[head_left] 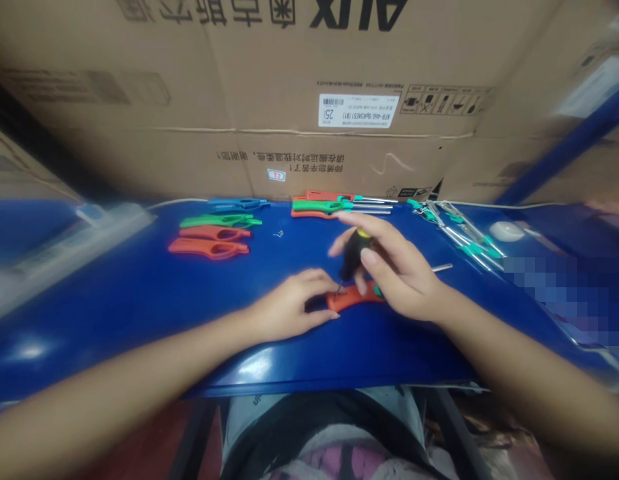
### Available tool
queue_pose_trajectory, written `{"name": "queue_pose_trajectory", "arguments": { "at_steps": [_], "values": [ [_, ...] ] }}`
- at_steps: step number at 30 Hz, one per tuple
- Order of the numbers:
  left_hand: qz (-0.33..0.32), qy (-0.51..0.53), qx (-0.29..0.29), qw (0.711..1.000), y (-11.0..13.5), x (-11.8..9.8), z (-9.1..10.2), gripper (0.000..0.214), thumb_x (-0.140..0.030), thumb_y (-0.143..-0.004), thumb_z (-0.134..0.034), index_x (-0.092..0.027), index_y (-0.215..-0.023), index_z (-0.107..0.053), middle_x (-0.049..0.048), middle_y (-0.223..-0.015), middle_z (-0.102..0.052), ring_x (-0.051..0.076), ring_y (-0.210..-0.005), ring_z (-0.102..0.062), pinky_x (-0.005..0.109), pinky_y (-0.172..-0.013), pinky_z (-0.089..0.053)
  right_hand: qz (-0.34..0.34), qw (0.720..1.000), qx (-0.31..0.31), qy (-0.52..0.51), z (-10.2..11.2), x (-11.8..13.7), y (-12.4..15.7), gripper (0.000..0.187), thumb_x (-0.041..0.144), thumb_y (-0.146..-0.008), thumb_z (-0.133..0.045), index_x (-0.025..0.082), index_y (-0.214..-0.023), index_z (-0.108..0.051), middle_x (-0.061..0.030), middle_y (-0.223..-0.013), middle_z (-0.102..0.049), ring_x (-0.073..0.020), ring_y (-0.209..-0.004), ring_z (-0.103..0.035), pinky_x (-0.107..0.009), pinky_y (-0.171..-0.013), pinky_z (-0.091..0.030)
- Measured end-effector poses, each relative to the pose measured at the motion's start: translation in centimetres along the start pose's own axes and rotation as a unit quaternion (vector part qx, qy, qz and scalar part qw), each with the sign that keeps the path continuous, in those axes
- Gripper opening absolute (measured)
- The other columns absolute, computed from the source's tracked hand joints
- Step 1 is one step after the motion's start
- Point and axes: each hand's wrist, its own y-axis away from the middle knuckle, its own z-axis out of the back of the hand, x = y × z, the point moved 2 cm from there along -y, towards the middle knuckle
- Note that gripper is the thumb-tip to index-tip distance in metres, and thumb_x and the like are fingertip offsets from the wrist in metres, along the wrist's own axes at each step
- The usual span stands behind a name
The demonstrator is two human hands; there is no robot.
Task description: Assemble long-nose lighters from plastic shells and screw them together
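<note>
An orange long-nosed lighter [356, 298] lies on the blue table in front of me, its metal tube poking out to the right. My left hand [299, 301] pinches the handle end of this lighter between thumb and fingers. Above it, my right hand [389, 267] is wrapped round a short screwdriver [353, 255] with a black and yellow handle. The screwdriver stands nearly upright, its thin shaft meeting the lighter's handle close to my left fingertips. The teal part of the lighter is partly covered by my right hand.
Blue, green and orange-red handle shells [209, 249] lie at the back left. Several lighters [316, 206] with metal tubes rest at the back middle. Metal tubes with teal parts [469, 247] lie at the right, near a white round object [506, 231]. A cardboard sheet [269, 107] stands behind.
</note>
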Motion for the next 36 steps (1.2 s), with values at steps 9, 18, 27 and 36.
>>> {"name": "queue_pose_trajectory", "arguments": {
  "at_steps": [9,18,27,36],
  "values": [
    [-0.003,0.001,0.003,1.0,0.0,0.0,0.0,0.034,-0.028,-0.09,-0.071,-0.018,-0.122,-0.067,0.0085,-0.114,-0.067,0.022,-0.109,-0.064,0.037,-0.1,-0.051,0.007,1.0,-0.01,0.014,-0.1,0.2,0.1,0.046,0.026,-0.104,-0.044,0.023,-0.15,-0.042,-0.0106,-0.122,-0.069,-0.0129,-0.073,-0.068,-0.027,-0.065,-0.059],
    [-0.007,-0.007,-0.002,1.0,0.1,0.2,-0.1,0.035,-0.029,-0.091,-0.07,-0.019,-0.124,-0.066,0.008,-0.116,-0.067,0.021,-0.111,-0.063,0.036,-0.101,-0.05,0.091,0.992,-0.054,0.075,0.3,0.2,0.2,0.037,0.032,-0.097,-0.063,0.024,-0.133,-0.06,-0.0074,-0.111,-0.072,-0.0183,-0.091,-0.071,-0.029,-0.079,-0.06],
    [-0.013,-0.005,-0.001,1.0,0.1,0.2,-0.1,0.034,-0.026,-0.09,-0.072,-0.019,-0.123,-0.066,0.0079,-0.118,-0.067,0.021,-0.112,-0.063,0.035,-0.102,-0.05,0.068,0.994,-0.065,0.063,0.6,0.1,0.1,0.036,0.027,-0.091,-0.071,0.025,-0.127,-0.067,-0.0043,-0.106,-0.076,-0.0132,-0.072,-0.07,-0.024,-0.064,-0.058],
    [-0.007,-0.004,0.004,1.0,0.1,0.4,-0.2,0.036,-0.028,-0.09,-0.071,-0.019,-0.124,-0.066,0.0084,-0.12,-0.067,0.023,-0.116,-0.062,0.038,-0.104,-0.049,0.096,0.993,-0.031,0.053,0.7,1.5,-0.3,0.032,0.021,-0.099,-0.057,0.021,-0.13,-0.066,-0.0054,-0.098,-0.077,-0.0148,-0.083,-0.072,-0.026,-0.076,-0.06]
  ]
}}
